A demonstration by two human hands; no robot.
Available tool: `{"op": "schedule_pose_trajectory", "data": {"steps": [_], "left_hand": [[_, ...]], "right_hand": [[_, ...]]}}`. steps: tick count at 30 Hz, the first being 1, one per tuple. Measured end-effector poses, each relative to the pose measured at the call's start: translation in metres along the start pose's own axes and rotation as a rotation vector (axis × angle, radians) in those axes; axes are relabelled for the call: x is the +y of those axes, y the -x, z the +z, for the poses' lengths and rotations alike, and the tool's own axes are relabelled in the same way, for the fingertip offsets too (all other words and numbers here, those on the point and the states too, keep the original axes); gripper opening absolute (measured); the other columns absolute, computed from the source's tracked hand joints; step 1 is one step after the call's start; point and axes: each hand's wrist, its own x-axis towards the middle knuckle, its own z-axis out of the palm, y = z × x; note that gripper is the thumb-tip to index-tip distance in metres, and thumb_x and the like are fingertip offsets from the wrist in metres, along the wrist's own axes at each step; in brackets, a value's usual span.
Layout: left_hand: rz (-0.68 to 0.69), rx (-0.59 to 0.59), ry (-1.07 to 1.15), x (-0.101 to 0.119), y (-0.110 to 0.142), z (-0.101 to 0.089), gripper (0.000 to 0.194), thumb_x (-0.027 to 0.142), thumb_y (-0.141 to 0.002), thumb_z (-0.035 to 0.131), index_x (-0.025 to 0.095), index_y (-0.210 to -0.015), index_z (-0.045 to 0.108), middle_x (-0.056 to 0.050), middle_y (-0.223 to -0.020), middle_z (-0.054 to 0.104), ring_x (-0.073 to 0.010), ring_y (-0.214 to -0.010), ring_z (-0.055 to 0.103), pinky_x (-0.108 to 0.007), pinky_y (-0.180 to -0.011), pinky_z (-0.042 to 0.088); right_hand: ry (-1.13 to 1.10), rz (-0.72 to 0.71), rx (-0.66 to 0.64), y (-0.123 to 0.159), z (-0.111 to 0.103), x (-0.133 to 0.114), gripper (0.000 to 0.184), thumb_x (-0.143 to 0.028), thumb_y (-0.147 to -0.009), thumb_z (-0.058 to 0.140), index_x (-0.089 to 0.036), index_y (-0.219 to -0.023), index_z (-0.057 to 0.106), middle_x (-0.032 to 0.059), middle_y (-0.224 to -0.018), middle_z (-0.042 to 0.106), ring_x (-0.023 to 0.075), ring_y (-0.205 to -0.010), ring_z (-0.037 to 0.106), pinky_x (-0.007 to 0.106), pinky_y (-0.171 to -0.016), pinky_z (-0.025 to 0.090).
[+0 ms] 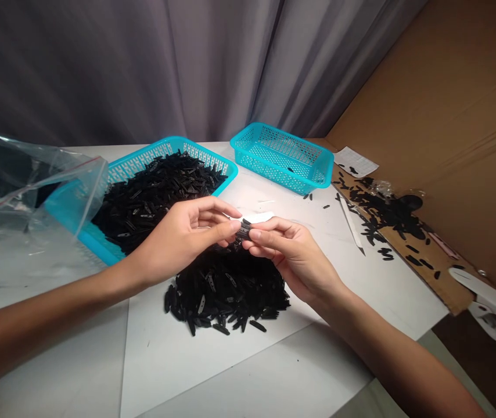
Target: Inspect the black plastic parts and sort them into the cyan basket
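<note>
Between my two hands are small black elongated pieces (244,229), pinched at both ends above the table. My left hand (187,232) holds their left end between thumb and fingers. On the right end, my right hand (289,247) closes with thumb and forefinger. How many pieces are held I cannot tell. Right below lies a loose pile of similar black pieces (230,290), a few showing a shiny face with small holes. Behind my left hand stands a blue plastic basket (173,141) heaped with the same pieces.
A second blue basket (283,162) at the back holds a small dark piece. Clear plastic bags (34,191) lie at left. At right, black scraps cover a cardboard strip (405,264) beside a white pen-like tool (351,223) and a white handled object (487,296). A grey curtain (143,69) hangs behind.
</note>
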Motion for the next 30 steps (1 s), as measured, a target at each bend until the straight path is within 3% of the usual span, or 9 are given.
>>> {"op": "schedule_pose_trajectory", "data": {"steps": [4,13,22,25,30], "left_hand": [[-0.018,-0.054,0.030,-0.0023,0.0016,0.0006,0.019,0.031,-0.083,0.077,0.017,-0.094,0.073,-0.002,-0.085,0.075,-0.0136,-0.077,0.070,-0.021,-0.074,0.056],[-0.133,-0.076,0.142,-0.0030,0.0018,-0.0037,0.013,0.029,-0.079,0.080,0.020,-0.088,0.079,-0.002,-0.084,0.076,-0.0146,-0.080,0.067,-0.022,-0.075,0.054],[-0.340,-0.093,0.404,-0.0025,0.0062,-0.0006,0.009,0.027,-0.080,0.082,0.018,-0.082,0.080,-0.002,-0.083,0.072,-0.0076,-0.076,0.064,-0.013,-0.073,0.052],[-0.314,-0.083,0.392,-0.0034,0.0061,0.0007,0.011,0.028,-0.081,0.082,0.018,-0.085,0.079,-0.002,-0.084,0.071,-0.0079,-0.077,0.064,-0.014,-0.074,0.052],[-0.116,-0.050,0.191,-0.0021,0.0061,0.0002,0.009,0.029,-0.083,0.080,0.020,-0.086,0.079,0.001,-0.081,0.073,-0.0076,-0.074,0.062,-0.013,-0.070,0.049]], "right_hand": [[0.002,-0.013,-0.016,0.0014,0.0014,-0.0005,0.015,-0.023,-0.069,0.091,-0.019,-0.076,0.079,0.0011,-0.077,0.078,0.0115,-0.070,0.074,0.020,-0.072,0.061],[0.023,-0.014,-0.005,0.0013,0.0030,0.0003,0.018,-0.025,-0.065,0.092,-0.019,-0.076,0.080,0.0023,-0.074,0.078,0.0151,-0.069,0.075,0.027,-0.075,0.062],[-0.101,0.093,-0.076,0.0009,0.0042,-0.0001,0.011,-0.020,-0.068,0.090,-0.019,-0.075,0.081,-0.0014,-0.069,0.076,0.0085,-0.064,0.070,0.018,-0.070,0.058],[-0.106,0.094,-0.071,0.0004,0.0036,0.0008,0.011,-0.021,-0.068,0.090,-0.020,-0.075,0.081,-0.0014,-0.070,0.076,0.0084,-0.064,0.069,0.019,-0.070,0.058],[-0.037,0.005,-0.058,0.0012,0.0026,0.0008,0.012,-0.023,-0.069,0.090,-0.021,-0.077,0.081,-0.0004,-0.072,0.077,0.0104,-0.067,0.071,0.022,-0.073,0.059]]}}
